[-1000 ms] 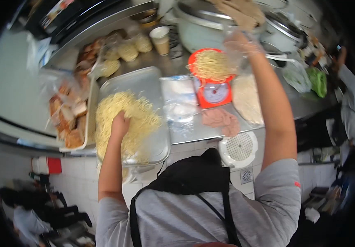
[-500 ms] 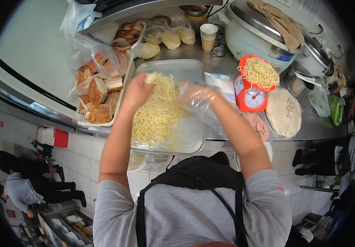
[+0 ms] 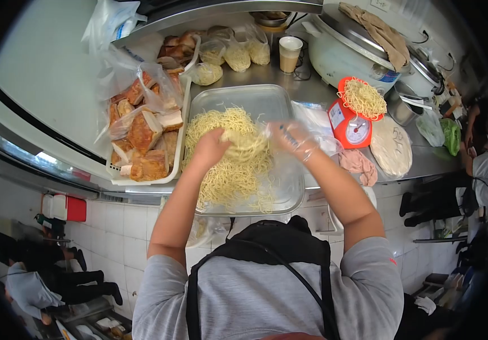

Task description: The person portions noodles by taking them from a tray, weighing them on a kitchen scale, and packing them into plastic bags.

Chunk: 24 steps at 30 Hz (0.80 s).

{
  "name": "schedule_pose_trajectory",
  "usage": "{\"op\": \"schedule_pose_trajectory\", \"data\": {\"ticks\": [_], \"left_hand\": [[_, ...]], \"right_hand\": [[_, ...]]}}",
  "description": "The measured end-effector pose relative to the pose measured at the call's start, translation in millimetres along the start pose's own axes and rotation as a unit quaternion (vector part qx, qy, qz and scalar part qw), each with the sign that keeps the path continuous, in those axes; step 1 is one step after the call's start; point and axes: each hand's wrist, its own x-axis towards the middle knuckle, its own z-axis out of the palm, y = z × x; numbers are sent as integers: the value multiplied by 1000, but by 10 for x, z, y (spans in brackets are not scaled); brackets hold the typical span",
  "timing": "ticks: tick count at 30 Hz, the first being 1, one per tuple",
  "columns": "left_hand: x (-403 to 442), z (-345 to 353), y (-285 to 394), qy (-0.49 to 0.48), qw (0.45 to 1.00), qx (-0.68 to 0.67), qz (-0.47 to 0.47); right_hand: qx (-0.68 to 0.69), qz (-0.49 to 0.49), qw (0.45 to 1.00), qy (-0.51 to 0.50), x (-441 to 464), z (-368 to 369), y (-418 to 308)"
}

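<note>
My bare left hand (image 3: 212,148) is closed on a clump of pale yellow noodles (image 3: 247,145), which is blurred by motion above the tray. At the clump's right end is my right hand (image 3: 292,140), in a clear plastic glove. Its fingers are smeared, so I cannot make out whether they grip any strands. More loose noodles lie heaped beneath, in a shallow metal tray (image 3: 290,192). On the right, a red kitchen scale (image 3: 350,126) carries another portion of noodles (image 3: 363,98).
Left of the tray stands a white crate (image 3: 182,156) of browned meat pieces (image 3: 145,130). Behind are bagged noodles (image 3: 237,56), a paper cup (image 3: 290,54) and a large cooker (image 3: 340,54). A pink cloth (image 3: 358,165) and a marked round bag (image 3: 391,146) lie right. Other people stand farther off.
Both hands have shifted right and down over the tray, and the lifted noodles have moved with them. The view has shifted slightly.
</note>
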Motion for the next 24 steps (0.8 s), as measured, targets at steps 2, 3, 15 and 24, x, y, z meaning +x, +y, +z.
{"op": "schedule_pose_trajectory", "data": {"ticks": [2, 3, 15, 24], "left_hand": [[77, -303, 348, 31, 999, -2, 44], [84, -458, 551, 38, 997, -23, 64], [447, -816, 1224, 8, 951, -277, 134], [333, -90, 966, -143, 814, -546, 140]], "right_hand": [[44, -24, 994, 102, 77, -447, -294], [68, -41, 983, 163, 101, -678, -481], [431, -145, 877, 154, 578, -801, -946], [131, -284, 919, 240, 825, -1533, -528]]}}
